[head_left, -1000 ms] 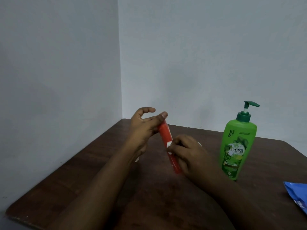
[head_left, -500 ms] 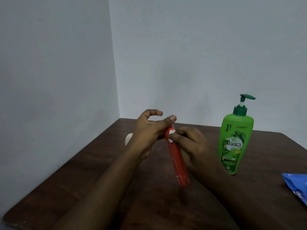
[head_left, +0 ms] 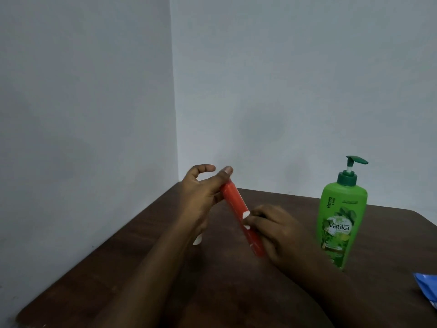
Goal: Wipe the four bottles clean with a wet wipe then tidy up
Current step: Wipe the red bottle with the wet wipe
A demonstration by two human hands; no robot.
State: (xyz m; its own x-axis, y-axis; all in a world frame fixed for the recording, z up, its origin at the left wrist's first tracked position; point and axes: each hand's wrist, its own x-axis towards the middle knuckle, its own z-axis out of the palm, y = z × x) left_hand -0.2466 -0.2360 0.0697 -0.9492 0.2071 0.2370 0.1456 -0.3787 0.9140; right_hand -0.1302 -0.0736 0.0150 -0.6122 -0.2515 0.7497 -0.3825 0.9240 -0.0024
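A slim red bottle (head_left: 236, 204) is held tilted above the brown table (head_left: 118, 263), its top end toward the wall. My left hand (head_left: 201, 197) grips that top end between thumb and fingers. My right hand (head_left: 274, 230) is curled round the bottle's lower half, pressing a white wet wipe (head_left: 246, 215) against it; only small bits of the wipe show between the fingers. A green pump bottle (head_left: 340, 221) stands upright to the right. A small white object (head_left: 197, 240) peeks out beneath my left wrist, mostly hidden.
A blue packet (head_left: 428, 290) lies at the table's right edge, cut off by the frame. Grey walls meet in a corner behind the table, close to its left and far edges.
My right hand with the wipe has slid down the red bottle from near its top toward the middle. The view has shifted slightly.
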